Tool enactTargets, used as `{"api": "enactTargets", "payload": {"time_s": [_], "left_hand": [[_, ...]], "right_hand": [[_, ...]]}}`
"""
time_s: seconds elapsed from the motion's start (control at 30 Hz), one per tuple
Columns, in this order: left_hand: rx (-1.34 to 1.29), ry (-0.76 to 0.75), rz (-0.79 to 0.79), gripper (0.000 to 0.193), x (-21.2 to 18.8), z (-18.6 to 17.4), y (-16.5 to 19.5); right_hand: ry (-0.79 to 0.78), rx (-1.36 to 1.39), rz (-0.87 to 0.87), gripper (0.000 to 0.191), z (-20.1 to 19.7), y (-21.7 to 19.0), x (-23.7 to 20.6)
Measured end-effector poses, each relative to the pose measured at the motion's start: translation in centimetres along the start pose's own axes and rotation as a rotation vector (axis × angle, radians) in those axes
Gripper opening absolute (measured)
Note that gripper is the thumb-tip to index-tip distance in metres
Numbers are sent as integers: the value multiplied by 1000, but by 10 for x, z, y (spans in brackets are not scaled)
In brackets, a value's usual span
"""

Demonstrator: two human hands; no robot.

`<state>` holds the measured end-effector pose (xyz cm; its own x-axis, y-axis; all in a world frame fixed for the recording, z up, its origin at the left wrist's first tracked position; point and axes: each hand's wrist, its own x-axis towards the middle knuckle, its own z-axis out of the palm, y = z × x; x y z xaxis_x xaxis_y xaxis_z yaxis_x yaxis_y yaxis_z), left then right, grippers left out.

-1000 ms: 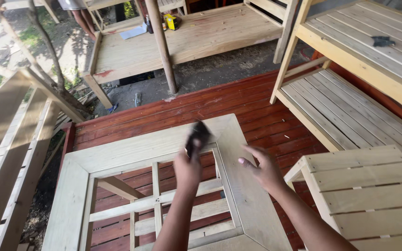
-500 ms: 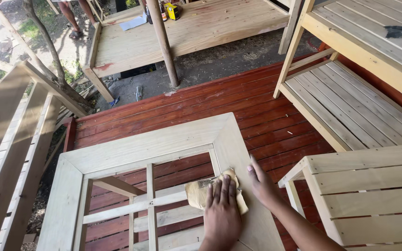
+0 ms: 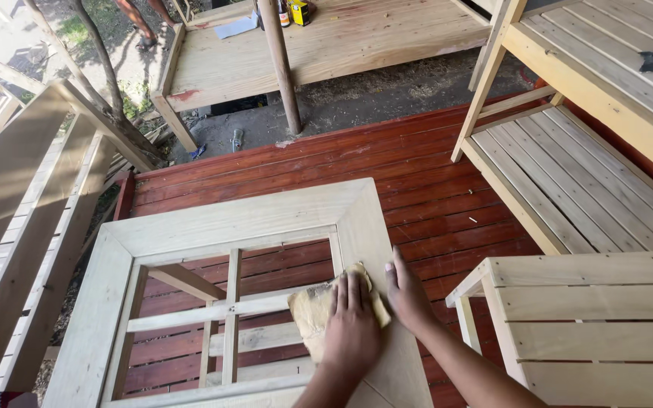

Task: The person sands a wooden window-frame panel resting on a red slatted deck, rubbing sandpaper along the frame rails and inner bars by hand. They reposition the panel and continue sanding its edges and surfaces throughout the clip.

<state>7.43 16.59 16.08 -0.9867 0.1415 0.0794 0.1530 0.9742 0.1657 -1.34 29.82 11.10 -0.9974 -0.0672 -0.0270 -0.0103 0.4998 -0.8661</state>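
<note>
A pale, unfinished wooden frame [image 3: 243, 215] with mitred corners and inner slats lies flat in front of me over red deck boards. My left hand [image 3: 353, 325] presses palm-down on a tan sheet of sandpaper [image 3: 307, 310] at the inner edge of the frame's right rail. The sheet sticks out to the left of my fingers and over the opening. My right hand [image 3: 408, 296] lies flat on the same rail just to the right, fingers together, holding nothing.
A slatted pale-wood piece [image 3: 583, 302] stands close on the right, with larger slatted benches [image 3: 568, 159] behind it. The red deck [image 3: 432, 189] ends at a post [image 3: 281, 68] and a raised plank platform [image 3: 341, 45]. Long boards [image 3: 32, 227] lean at the left.
A second ago my left hand held the sandpaper raised over the frame's far side. It has since come down and back toward me, pressing the sheet onto the right rail beside my right hand.
</note>
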Motion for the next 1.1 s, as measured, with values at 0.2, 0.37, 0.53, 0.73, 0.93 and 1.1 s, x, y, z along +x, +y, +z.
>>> {"api": "enactTargets", "payload": {"time_s": [0.2, 0.37, 0.53, 0.73, 0.93, 1.1], "left_hand": [[-175, 30, -134, 85, 76, -39, -9], [-177, 85, -148, 81, 48, -36, 4], [-134, 36, -114, 80, 20, -22, 9], [-146, 95, -223, 81, 97, -33, -10], [-79, 184, -62, 77, 12, -5, 5], [-155, 61, -106, 70, 30, -6, -10]], "right_hand": [[17, -42, -87, 59, -4, -7, -3], [19, 40, -75, 57, -3, -14, -5], [31, 8, -124, 59, -4, -19, -1], [5, 69, -64, 59, -7, -26, -5], [8, 62, 29, 60, -2, -20, -2], [9, 183, -125, 57, 0, -15, -1]]}}
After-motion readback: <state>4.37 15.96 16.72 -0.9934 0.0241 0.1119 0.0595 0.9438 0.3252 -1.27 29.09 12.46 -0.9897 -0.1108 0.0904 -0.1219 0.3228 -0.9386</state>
